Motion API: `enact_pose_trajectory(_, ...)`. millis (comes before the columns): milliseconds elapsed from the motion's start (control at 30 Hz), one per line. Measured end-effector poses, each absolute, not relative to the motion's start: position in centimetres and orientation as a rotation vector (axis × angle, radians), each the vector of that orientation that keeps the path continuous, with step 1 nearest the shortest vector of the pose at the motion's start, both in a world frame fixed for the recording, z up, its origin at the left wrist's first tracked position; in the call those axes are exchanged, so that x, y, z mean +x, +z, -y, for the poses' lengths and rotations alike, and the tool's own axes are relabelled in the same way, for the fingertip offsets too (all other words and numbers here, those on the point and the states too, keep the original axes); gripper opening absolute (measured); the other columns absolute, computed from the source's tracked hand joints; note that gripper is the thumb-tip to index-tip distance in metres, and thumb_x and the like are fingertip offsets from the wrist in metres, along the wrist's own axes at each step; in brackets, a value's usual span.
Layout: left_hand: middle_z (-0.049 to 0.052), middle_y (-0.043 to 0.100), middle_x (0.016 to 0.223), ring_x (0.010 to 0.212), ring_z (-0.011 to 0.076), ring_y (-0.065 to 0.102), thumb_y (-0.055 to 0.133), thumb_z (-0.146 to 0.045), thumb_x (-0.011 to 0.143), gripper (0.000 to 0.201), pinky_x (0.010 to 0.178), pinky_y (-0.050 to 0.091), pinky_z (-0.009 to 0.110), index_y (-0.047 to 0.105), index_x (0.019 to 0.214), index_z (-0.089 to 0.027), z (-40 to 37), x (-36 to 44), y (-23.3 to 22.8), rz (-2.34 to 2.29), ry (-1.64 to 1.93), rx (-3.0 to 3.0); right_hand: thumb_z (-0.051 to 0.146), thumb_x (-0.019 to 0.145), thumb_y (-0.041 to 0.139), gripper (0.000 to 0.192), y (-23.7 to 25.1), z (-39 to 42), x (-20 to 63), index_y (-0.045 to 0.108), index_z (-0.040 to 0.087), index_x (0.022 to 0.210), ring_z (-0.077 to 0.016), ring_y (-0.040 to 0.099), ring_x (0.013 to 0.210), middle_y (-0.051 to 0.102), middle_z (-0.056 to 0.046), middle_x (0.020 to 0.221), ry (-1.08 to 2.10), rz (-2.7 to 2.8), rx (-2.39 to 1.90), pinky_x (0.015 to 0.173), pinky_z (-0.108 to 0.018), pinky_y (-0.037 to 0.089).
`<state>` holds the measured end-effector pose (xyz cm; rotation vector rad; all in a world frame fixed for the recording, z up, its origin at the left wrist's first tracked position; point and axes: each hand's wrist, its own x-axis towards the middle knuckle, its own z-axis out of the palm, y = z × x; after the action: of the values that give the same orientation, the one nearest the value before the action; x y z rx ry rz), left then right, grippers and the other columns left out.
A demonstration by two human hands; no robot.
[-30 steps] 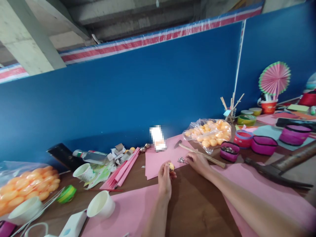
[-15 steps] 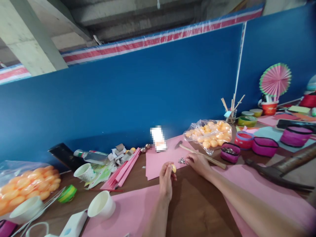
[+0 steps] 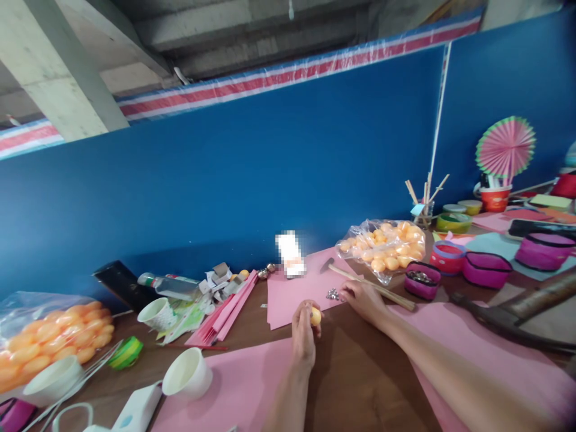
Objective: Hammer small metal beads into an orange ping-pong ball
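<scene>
My left hand [image 3: 306, 337] is closed around a yellow-orange ping-pong ball [image 3: 315, 317], held low over the brown table. Beside it, my right hand [image 3: 362, 298] has its fingertips pinched together at the edge of a small heap of shiny metal pieces [image 3: 333, 294]. Whatever those fingertips hold is too small to make out. Under the heap lies a sheet of pink paper [image 3: 288, 300]. A small hammer [image 3: 373, 286] with a wooden handle rests just beyond my right hand.
A bag of orange balls [image 3: 387, 246] stands behind the hammer; a second bag [image 3: 54, 336] is far left. A purple pouch [image 3: 423, 281] holds metal bits. White cup [image 3: 186, 375], folded pink paper [image 3: 229, 312] and bottle [image 3: 173, 286] are left. A large claw hammer [image 3: 508, 324] lies right.
More of the ball now shows in my left hand, which has turned slightly. My right hand stays by the metal heap. The whole view has shifted a little.
</scene>
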<state>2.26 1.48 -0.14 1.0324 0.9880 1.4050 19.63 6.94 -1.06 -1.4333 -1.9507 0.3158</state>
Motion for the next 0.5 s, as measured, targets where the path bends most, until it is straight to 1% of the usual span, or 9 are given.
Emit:
enact_pose_trajectory(133,-0.003,0.048,0.055,0.036,0.0019,0.029,0.047,-0.051,0.073,0.037,0.035,0.017,0.016,0.048,0.065,-0.015,-1.53,2.35,-0.16,-0.984,1.411,0.998,0.024,0.078,0.039,0.024,-0.95,-6.93,19.65,0.061,0.020,0.068,-0.0142,0.056,0.067,0.064,-0.001,0.070,0.324,1.954,-1.434,0.064,-0.023,0.036)
enact_pose_trajectory(267,-0.004,0.045,0.052,0.036,0.0013,0.027,0.053,-0.050,0.069,0.037,0.035,0.015,0.016,0.045,0.061,-0.015,-1.59,2.50,-0.18,-1.006,1.409,1.000,0.024,0.078,0.040,0.023,-0.80,-6.83,19.71,0.060,0.019,0.069,-0.0141,0.056,0.067,0.064,-0.001,0.070,0.314,1.966,-1.418,0.063,-0.022,0.035)
enact_pose_trajectory(500,-0.005,0.041,0.046,0.035,0.0013,0.024,0.052,-0.051,0.070,0.039,0.035,0.013,0.016,0.045,0.058,-0.014,-1.61,2.47,-0.10,-1.029,1.387,0.984,0.026,0.077,0.042,0.021,-1.19,-7.02,19.68,0.060,0.020,0.068,-0.0145,0.056,0.066,0.064,-0.001,0.069,0.324,1.939,-1.435,0.064,-0.023,0.035)
